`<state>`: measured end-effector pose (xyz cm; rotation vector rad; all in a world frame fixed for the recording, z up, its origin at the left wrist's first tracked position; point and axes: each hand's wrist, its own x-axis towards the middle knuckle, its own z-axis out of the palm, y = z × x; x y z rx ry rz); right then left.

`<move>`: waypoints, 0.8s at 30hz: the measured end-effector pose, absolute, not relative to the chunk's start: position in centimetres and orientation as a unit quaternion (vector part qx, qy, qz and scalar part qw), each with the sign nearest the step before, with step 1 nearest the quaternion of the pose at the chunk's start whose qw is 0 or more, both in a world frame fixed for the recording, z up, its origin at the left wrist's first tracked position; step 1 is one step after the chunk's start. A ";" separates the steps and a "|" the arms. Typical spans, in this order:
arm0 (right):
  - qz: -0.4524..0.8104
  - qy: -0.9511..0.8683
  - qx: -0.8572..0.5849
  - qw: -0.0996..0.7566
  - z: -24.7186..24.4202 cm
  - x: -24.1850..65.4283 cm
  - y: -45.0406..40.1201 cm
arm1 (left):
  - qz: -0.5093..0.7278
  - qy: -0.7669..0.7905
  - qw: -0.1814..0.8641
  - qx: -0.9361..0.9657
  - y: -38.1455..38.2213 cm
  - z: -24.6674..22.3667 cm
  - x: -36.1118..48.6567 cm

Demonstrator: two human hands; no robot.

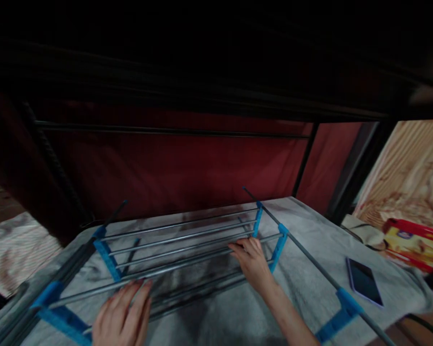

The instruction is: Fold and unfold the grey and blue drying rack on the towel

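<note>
A rack of grey metal tubes and blue plastic connectors stands on a grey cloth. My left hand is at the near left, its fingers bent over a front metal tube of the rack. Farther right, my right hand has its fingers closed round the same tube near the right-hand connector. The undersides of both hands are hidden. A long upright pole runs along the right side through a larger blue connector.
A phone lies on the cloth to the right. Beyond it are a red and yellow package and a wooden panel. A dark frame bar crosses before red fabric, under a dark overhang. Striped cloth lies at left.
</note>
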<state>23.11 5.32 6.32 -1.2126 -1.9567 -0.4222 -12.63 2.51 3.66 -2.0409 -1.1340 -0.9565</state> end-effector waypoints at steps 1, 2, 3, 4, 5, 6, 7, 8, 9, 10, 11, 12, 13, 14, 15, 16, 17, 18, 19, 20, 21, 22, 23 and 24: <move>-0.163 -0.769 -0.477 0.392 6.5 23.0 5.3 | -0.334 -0.415 0.320 -0.783 3.3 4.4 -11.7; -0.162 -0.768 -0.477 0.395 6.7 23.0 5.3 | -0.312 -0.406 0.329 -0.794 4.1 5.1 -11.0; -0.161 -0.767 -0.477 0.398 6.9 22.9 5.4 | -0.293 -0.397 0.329 -0.805 4.9 5.7 -10.6; -0.160 -0.768 -0.475 0.400 7.0 22.8 5.3 | -0.278 -0.390 0.325 -0.816 5.6 6.2 -10.4; -0.157 -0.769 -0.472 0.402 7.0 22.7 5.2 | -0.268 -0.386 0.320 -0.823 6.1 6.4 -10.4; -0.155 -0.768 -0.471 0.405 6.9 22.7 5.0 | -0.261 -0.391 0.314 -0.825 6.4 6.6 -10.5; -0.154 -0.764 -0.472 0.413 6.6 22.8 4.8 | -0.258 -0.398 0.307 -0.825 6.6 6.7 -10.6; -0.153 -0.754 -0.478 0.424 6.0 22.9 4.4 | -0.257 -0.406 0.300 -0.824 6.7 6.7 -10.7; -0.151 -0.738 -0.486 0.442 5.3 23.2 3.9 | -0.258 -0.414 0.293 -0.822 6.6 6.7 -10.7; -0.145 -0.717 -0.499 0.465 4.3 23.6 3.5 | -0.261 -0.418 0.286 -0.822 6.6 6.7 -10.8; -0.134 -0.689 -0.515 0.492 3.3 24.1 3.0 | -0.263 -0.418 0.280 -0.823 6.5 6.7 -10.7; -0.118 -0.655 -0.534 0.522 2.2 24.8 2.6 | -0.264 -0.417 0.274 -0.825 6.4 6.7 -10.7; -0.096 -0.612 -0.556 0.555 1.3 25.7 2.4 | -0.265 -0.416 0.269 -0.827 6.4 6.6 -10.7; -0.076 -0.560 -0.580 0.587 0.4 26.6 2.2 | -0.265 -0.418 0.266 -0.827 6.4 6.6 -10.8; -0.061 -0.504 -0.602 0.616 -0.1 27.7 2.3 | -0.267 -0.419 0.264 -0.827 6.5 6.5 -10.8; -0.055 -0.453 -0.621 0.638 -0.5 28.7 2.5 | -0.268 -0.417 0.262 -0.828 6.5 6.5 -10.9; -0.051 -0.412 -0.634 0.652 -0.6 29.7 2.8 | -0.270 -0.412 0.260 -0.830 6.6 6.4 -11.1; -0.045 -0.389 -0.642 0.660 -0.5 30.6 3.2 | -0.272 -0.407 0.259 -0.833 6.7 6.3 -11.2; -0.033 -0.382 -0.644 0.661 -0.2 31.4 3.6 | -0.274 -0.403 0.256 -0.835 6.8 6.2 -11.4; -0.014 -0.389 -0.643 0.659 0.0 31.9 4.1 | -0.274 -0.402 0.253 -0.836 6.9 6.1 -11.5; 0.010 -0.396 -0.640 0.658 0.3 32.3 4.5 | -0.274 -0.402 0.251 -0.837 7.0 6.0 -11.6; 0.033 -0.400 -0.636 0.659 0.6 32.5 4.9 | -0.274 -0.402 0.251 -0.837 7.1 6.0 -11.7; 0.051 -0.402 -0.631 0.661 0.7 32.6 5.2 | -0.273 -0.400 0.252 -0.838 7.1 6.0 -11.7; 0.061 -0.399 -0.626 0.667 0.8 32.5 5.5 | -0.271 -0.398 0.254 -0.838 7.1 6.0 -11.7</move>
